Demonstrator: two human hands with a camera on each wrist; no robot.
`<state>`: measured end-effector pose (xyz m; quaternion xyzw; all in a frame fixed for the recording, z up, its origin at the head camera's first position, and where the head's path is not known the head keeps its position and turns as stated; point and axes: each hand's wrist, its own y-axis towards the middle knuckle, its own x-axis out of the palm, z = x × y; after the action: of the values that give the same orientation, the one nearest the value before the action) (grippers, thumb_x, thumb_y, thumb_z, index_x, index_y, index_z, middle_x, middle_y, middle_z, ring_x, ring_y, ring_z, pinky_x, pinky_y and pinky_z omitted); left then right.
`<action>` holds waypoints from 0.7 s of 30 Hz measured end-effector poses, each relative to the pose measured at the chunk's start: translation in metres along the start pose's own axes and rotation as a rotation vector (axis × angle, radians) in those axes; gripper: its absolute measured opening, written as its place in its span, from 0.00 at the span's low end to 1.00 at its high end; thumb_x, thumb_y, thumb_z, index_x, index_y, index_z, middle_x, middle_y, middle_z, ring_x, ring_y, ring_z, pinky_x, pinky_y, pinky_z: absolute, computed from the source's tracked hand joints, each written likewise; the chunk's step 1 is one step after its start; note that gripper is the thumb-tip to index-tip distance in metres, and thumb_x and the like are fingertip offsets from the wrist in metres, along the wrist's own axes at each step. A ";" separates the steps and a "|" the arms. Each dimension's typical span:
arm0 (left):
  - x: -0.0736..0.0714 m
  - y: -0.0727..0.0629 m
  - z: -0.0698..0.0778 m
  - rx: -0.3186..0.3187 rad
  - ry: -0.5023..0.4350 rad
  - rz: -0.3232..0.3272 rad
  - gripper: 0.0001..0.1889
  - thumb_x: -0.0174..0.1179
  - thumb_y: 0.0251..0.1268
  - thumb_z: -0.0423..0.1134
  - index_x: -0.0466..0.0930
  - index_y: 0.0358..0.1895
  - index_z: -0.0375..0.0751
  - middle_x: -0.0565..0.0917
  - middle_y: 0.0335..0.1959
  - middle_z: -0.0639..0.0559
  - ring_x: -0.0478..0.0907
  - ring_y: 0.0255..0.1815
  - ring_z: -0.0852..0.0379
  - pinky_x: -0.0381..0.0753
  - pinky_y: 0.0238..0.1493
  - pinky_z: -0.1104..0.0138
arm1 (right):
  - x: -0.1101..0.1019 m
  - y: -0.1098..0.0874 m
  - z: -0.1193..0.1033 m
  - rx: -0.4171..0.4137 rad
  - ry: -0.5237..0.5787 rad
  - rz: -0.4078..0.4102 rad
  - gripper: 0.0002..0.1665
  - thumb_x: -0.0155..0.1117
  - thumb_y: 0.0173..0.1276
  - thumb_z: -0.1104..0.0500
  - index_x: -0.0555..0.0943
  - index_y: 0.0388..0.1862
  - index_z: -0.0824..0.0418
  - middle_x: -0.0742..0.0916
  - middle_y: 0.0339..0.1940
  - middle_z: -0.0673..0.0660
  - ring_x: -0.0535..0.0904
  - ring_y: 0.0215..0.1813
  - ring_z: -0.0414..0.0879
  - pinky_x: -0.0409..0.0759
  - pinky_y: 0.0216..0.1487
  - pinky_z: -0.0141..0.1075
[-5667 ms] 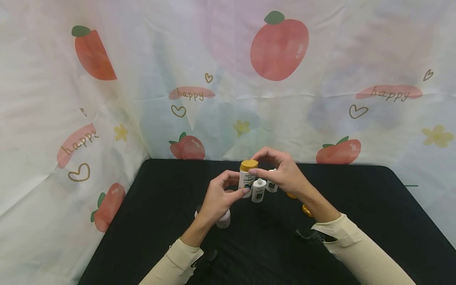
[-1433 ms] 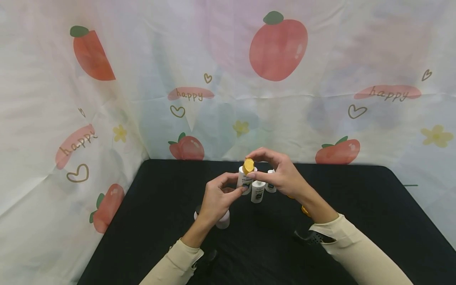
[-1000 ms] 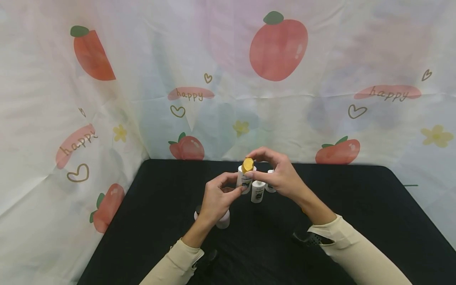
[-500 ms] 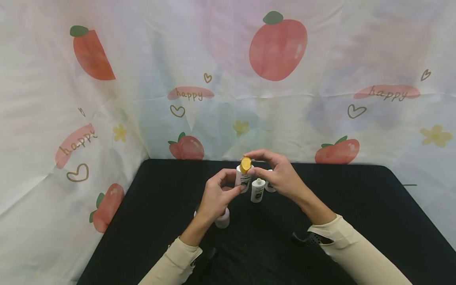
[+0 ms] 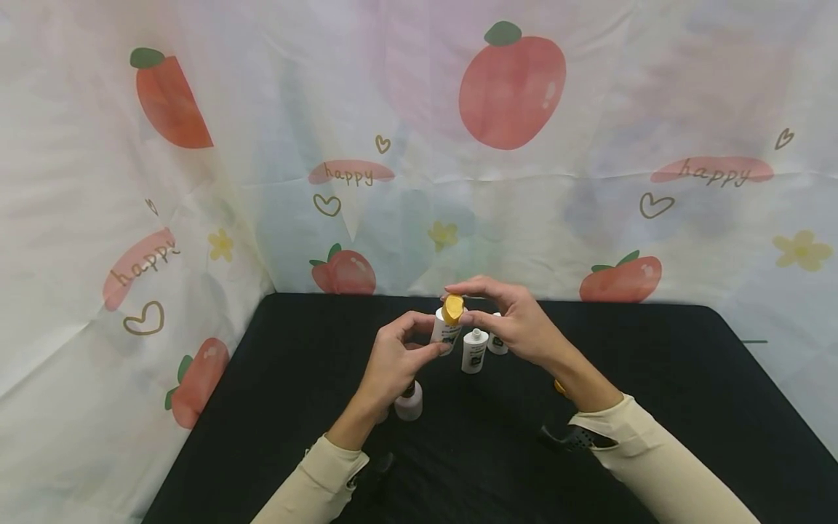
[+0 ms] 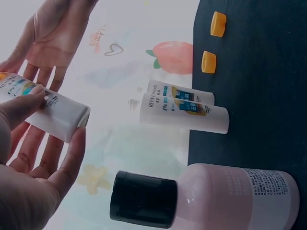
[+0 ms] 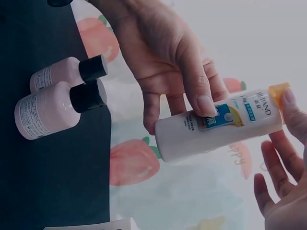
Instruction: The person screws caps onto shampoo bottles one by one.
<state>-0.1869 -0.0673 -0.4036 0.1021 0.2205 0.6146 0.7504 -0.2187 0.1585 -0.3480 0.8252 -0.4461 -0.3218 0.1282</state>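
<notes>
My left hand (image 5: 393, 360) holds a white shampoo-type bottle (image 5: 443, 335) above the table, thumb on its label and fingers behind it. The bottle tilts slightly. At its top, my right hand (image 5: 520, 320) pinches the yellow cap (image 5: 452, 309) between thumb and index finger. The oval cap sits turned and tilted at the bottle's mouth; whether it is loose I cannot tell. In the right wrist view, the cap (image 7: 279, 92) meets the end of the bottle (image 7: 216, 127). Two matching bottles stand behind without caps: a front one (image 5: 474, 352) and a rear one (image 5: 497, 343), partly hidden by my right hand.
Two pink bottles with black caps, the nearer one (image 7: 50, 110) beside the farther one (image 7: 55, 74), stand by my left forearm. Two yellow caps, one (image 6: 218, 24) near another (image 6: 208, 62), lie on the black-covered table (image 5: 484, 451). A printed curtain (image 5: 419, 145) hangs behind.
The yellow cap, seated squarely on the bottle at first, is now turned and tilted under my right fingers. Both hands have shifted slightly left with the bottle.
</notes>
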 end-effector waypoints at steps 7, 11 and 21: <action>-0.001 0.000 0.000 0.016 0.018 0.002 0.17 0.74 0.58 0.32 0.84 0.50 0.43 0.86 0.48 0.48 0.86 0.50 0.52 0.87 0.49 0.63 | 0.000 0.000 0.000 -0.008 0.000 -0.004 0.28 0.64 0.70 0.72 0.78 0.68 0.59 0.83 0.61 0.56 0.78 0.65 0.48 0.75 0.67 0.36; -0.001 -0.001 -0.001 0.019 0.017 -0.004 0.17 0.74 0.58 0.32 0.84 0.50 0.43 0.86 0.47 0.48 0.85 0.49 0.55 0.87 0.49 0.64 | 0.001 -0.001 -0.001 0.008 -0.011 0.009 0.27 0.66 0.70 0.70 0.79 0.66 0.57 0.84 0.60 0.55 0.79 0.64 0.47 0.75 0.67 0.35; -0.001 -0.002 -0.003 0.052 0.003 -0.011 0.15 0.72 0.60 0.30 0.83 0.50 0.43 0.87 0.45 0.48 0.86 0.47 0.54 0.87 0.48 0.55 | 0.003 -0.002 -0.007 0.043 -0.061 0.040 0.24 0.70 0.68 0.67 0.81 0.62 0.55 0.85 0.58 0.50 0.80 0.59 0.46 0.78 0.61 0.35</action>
<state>-0.1869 -0.0694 -0.4069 0.1192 0.2380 0.6048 0.7505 -0.2120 0.1568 -0.3451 0.8086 -0.4729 -0.3344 0.1032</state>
